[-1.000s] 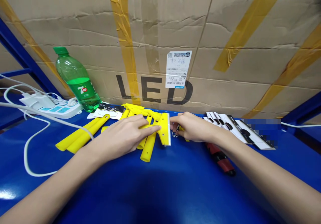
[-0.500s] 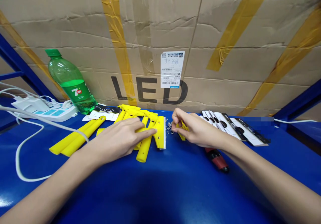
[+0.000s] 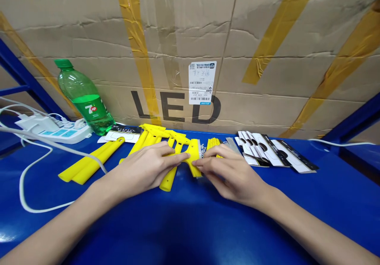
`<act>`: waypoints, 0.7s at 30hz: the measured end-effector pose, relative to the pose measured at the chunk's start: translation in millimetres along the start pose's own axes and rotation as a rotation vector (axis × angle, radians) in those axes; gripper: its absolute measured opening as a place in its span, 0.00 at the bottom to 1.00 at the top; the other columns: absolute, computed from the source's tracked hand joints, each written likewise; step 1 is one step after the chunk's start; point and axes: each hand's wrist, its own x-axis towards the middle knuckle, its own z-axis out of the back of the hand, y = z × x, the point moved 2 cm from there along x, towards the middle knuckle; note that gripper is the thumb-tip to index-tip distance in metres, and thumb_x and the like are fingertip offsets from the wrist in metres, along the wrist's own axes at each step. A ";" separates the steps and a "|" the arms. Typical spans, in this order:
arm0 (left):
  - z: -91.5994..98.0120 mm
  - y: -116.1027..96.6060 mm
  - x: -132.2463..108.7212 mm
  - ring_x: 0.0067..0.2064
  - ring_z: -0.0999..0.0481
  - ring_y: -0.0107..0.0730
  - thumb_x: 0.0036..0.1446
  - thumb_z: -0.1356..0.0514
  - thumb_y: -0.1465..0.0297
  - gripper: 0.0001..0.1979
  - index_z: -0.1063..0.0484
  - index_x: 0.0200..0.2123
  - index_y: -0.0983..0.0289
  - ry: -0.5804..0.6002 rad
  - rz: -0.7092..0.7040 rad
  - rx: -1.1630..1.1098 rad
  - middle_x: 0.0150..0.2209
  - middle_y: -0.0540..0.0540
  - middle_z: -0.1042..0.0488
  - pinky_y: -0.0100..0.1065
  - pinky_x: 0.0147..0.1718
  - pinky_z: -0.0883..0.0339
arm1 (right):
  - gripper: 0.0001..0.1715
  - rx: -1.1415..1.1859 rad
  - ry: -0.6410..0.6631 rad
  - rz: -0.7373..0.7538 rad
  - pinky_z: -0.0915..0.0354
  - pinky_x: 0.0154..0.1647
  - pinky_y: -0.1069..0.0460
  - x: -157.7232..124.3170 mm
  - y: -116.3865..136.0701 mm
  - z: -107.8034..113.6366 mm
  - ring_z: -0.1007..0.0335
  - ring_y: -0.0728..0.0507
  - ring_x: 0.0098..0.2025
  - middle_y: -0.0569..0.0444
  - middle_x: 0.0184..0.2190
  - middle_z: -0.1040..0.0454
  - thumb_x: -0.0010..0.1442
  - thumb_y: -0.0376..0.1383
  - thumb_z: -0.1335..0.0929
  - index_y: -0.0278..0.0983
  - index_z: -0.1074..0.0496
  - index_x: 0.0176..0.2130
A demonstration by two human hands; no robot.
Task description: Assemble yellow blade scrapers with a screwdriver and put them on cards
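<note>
My forearms reach in over the glossy blue metal workbench (image 3: 190,227), and my hands meet at a bright yellow plastic scraper (image 3: 193,158) lying on it. My left hand (image 3: 145,168) lies over the scraper's long handle, with its fingertips (image 3: 182,157) on the flared head. The fingertips (image 3: 197,163) of my right hand (image 3: 230,174) touch the head's other side. My fingers are slightly curved, not clenched, but I cannot tell how firmly they grip. Left of the scraper lie more yellow plastic handles (image 3: 89,162), and behind it are other yellow plastic scraper parts (image 3: 157,134). Just right of it sits a stack of yellow plastic pieces (image 3: 213,144), then a narrow silver metal strip (image 3: 233,145) and fanned black-and-white printed cards (image 3: 267,150). Farther left of the scraper stand a green 7UP bottle (image 3: 84,99) and a white power strip (image 3: 63,134), and a large taped cardboard box printed LED (image 3: 175,106) rises behind everything.
</note>
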 end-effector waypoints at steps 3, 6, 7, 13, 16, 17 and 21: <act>0.4 2.0 -0.7 0.42 0.24 0.40 0.70 0.51 0.71 0.21 0.29 0.62 0.59 -0.030 0.015 -0.039 0.42 0.58 0.24 0.40 0.42 0.29 | 0.15 -0.064 0.070 0.066 0.32 0.46 0.42 -2.9 4.8 6.3 0.29 0.37 0.49 0.47 0.48 0.20 0.61 0.22 0.36 0.38 0.31 0.44; 0.4 4.4 -1.3 0.43 0.24 0.39 0.70 0.50 0.71 0.20 0.28 0.60 0.60 -0.076 0.015 -0.061 0.42 0.59 0.23 0.38 0.42 0.29 | 0.16 0.010 0.079 -0.045 0.32 0.46 0.42 -2.6 3.8 9.4 0.28 0.38 0.48 0.46 0.43 0.22 0.60 0.23 0.38 0.38 0.30 0.44; 0.2 5.0 -1.3 0.43 0.24 0.39 0.70 0.50 0.71 0.20 0.28 0.60 0.60 -0.080 0.014 -0.065 0.42 0.59 0.23 0.38 0.43 0.29 | 0.17 0.035 0.080 -0.081 0.31 0.46 0.42 -2.1 3.1 9.6 0.28 0.38 0.47 0.47 0.40 0.22 0.59 0.23 0.38 0.38 0.30 0.44; -0.5 2.4 -0.6 0.42 0.24 0.43 0.68 0.50 0.73 0.22 0.29 0.62 0.59 -0.006 0.040 0.023 0.41 0.60 0.23 0.43 0.41 0.27 | 0.14 -0.185 0.139 0.019 0.34 0.44 0.40 3.7 14.6 3.2 0.29 0.35 0.48 0.46 0.45 0.19 0.61 0.23 0.39 0.37 0.29 0.41; 0.0 0.6 -1.5 0.42 0.24 0.45 0.67 0.49 0.74 0.23 0.30 0.62 0.60 -0.001 0.083 0.088 0.40 0.60 0.23 0.44 0.41 0.27 | 0.14 -0.254 0.136 -0.032 0.34 0.44 0.39 7.6 23.7 -1.0 0.29 0.34 0.48 0.43 0.45 0.19 0.61 0.23 0.39 0.36 0.29 0.40; -0.1 0.2 -2.0 0.43 0.24 0.45 0.67 0.49 0.74 0.23 0.30 0.62 0.60 -0.001 0.095 0.100 0.40 0.60 0.23 0.44 0.41 0.27 | 0.14 -0.254 0.150 -0.056 0.34 0.44 0.39 8.5 25.7 -2.2 0.29 0.33 0.48 0.43 0.44 0.19 0.61 0.23 0.39 0.36 0.29 0.40; -1.8 -1.9 -2.5 0.46 0.24 0.45 0.67 0.48 0.75 0.23 0.31 0.62 0.59 0.020 0.100 0.105 0.42 0.60 0.23 0.45 0.44 0.27 | 0.15 -0.205 0.218 -0.076 0.33 0.43 0.39 9.1 26.8 -3.1 0.31 0.33 0.48 0.42 0.43 0.20 0.59 0.22 0.40 0.38 0.31 0.39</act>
